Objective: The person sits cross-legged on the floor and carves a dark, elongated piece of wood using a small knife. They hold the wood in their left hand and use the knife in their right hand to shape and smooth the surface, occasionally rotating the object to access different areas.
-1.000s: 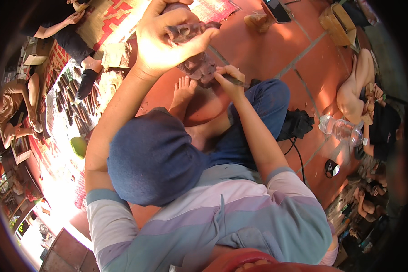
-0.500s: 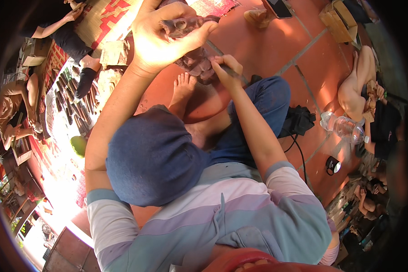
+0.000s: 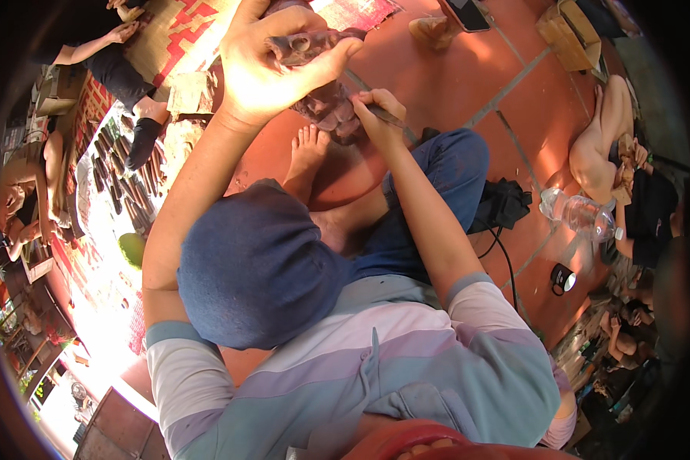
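Observation:
My left hand (image 3: 257, 73) is wrapped round a dark reddish-brown carved wooden figure (image 3: 333, 109) near the upper edge. The thumb reaches across its upper part, and the palm hides some of it. To the figure's right, my right hand (image 3: 380, 126) pinches a slim carving tool (image 3: 388, 116) like a pen. Its handle points down and right; the working tip is at the figure's side, too small to make out. Below the carving are my bare foot (image 3: 309, 149) and bent legs in blue jeans (image 3: 452, 169).
Many carving tools (image 3: 126, 172) lie on a bright cloth at left, beside wooden blocks (image 3: 192, 93). A transparent bottle (image 3: 581, 215), a dark cup (image 3: 563, 279) and a black cable (image 3: 507, 261) are on the tiles at right. Other people sit on both sides; a phone (image 3: 466, 14) lies at the top.
My right hand has shifted and turned slightly, showing more of the tool's handle. The left hand keeps its hold on the figure. A person at far left has changed posture.

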Demonstrator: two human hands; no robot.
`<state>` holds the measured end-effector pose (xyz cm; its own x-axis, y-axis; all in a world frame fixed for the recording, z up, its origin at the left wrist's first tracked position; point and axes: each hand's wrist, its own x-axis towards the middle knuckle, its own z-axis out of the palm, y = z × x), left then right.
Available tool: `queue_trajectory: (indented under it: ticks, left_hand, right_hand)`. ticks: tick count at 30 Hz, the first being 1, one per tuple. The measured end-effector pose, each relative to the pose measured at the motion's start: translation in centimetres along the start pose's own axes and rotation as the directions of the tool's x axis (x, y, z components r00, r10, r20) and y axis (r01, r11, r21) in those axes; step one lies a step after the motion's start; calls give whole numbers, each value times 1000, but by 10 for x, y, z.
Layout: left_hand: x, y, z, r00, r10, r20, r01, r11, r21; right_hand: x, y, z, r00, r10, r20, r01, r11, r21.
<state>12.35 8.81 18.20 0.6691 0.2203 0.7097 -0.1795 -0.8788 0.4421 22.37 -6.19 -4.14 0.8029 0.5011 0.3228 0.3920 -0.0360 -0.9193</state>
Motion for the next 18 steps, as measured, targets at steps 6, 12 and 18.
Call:
queue_trajectory:
  ticks: [6, 12, 18]
  left_hand:
    - [3, 0, 2, 997, 71, -5, -71, 997, 12]
    - [5, 2, 0, 996, 77, -40, -77, 997, 6]
    - [6, 2, 2, 999, 30, -31, -32, 997, -73]
  right_hand:
    - [-17, 4, -6, 995, -100, 27, 101, 994, -51]
    - [-12, -2, -7, 994, -110, 16, 111, 989, -97]
    - [3, 0, -4, 996, -85, 42, 86, 996, -16]
